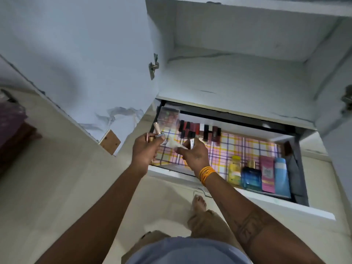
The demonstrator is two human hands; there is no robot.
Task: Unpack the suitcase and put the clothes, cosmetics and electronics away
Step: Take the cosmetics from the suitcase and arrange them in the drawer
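An open drawer (190, 173) lined with pink and yellow checked paper sits under a white wardrobe shelf. My left hand (143, 151) hovers over its left end, gripping several gold cosmetic tubes (157, 128). Close beside it, my right hand (194, 153) pinches a small silver-capped tube (192, 143) and a pale blurred item. A row of dark and red lipsticks (200, 131) stands along the drawer's back. A clear case of cosmetics (169, 116) fills the back left corner. At the front right stand a yellow bottle (234, 169), a blue jar (251, 177), a pink box (267, 174) and a blue tube (282, 175).
The wardrobe door (80, 60) swings open on the left. The white shelf (238, 77) above the drawer holds nothing. A dark purple cloth (11, 119) lies at the far left. My bare foot (199, 202) stands on the pale floor below the drawer front.
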